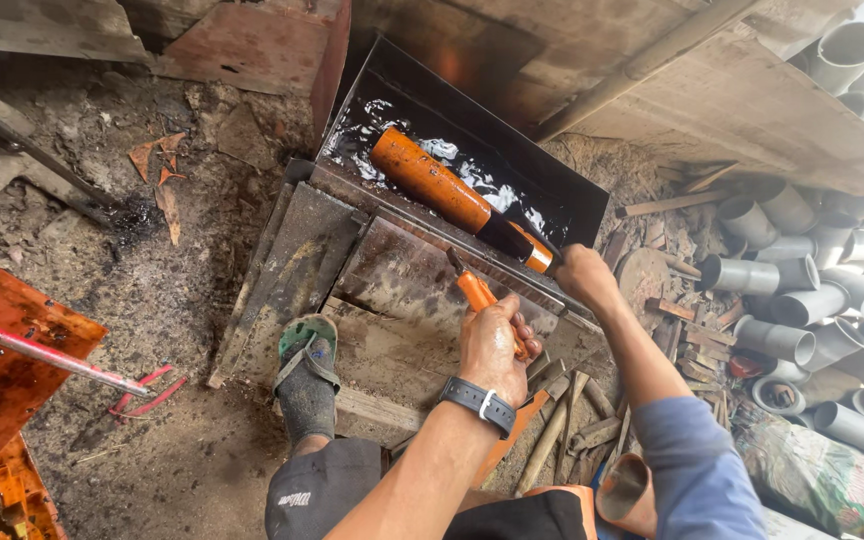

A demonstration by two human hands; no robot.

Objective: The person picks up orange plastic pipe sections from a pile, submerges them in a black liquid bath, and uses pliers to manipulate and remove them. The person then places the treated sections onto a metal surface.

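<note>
An orange pipe lies slanted in a dark metal trough of shiny black liquid; its near end is blackened. My right hand, on a blue-sleeved arm, grips that near end at the trough's front edge. My left hand, with a dark wristwatch, is closed around an orange-handled tool whose dark tip points up toward the pipe's end. The two hands are close together, the left just below and left of the right.
My sandalled foot rests on rusty metal plates before the trough. Several grey pipe pieces pile up at right. Wooden sticks lie near my knees, another orange pipe by my lap, an orange sheet at left.
</note>
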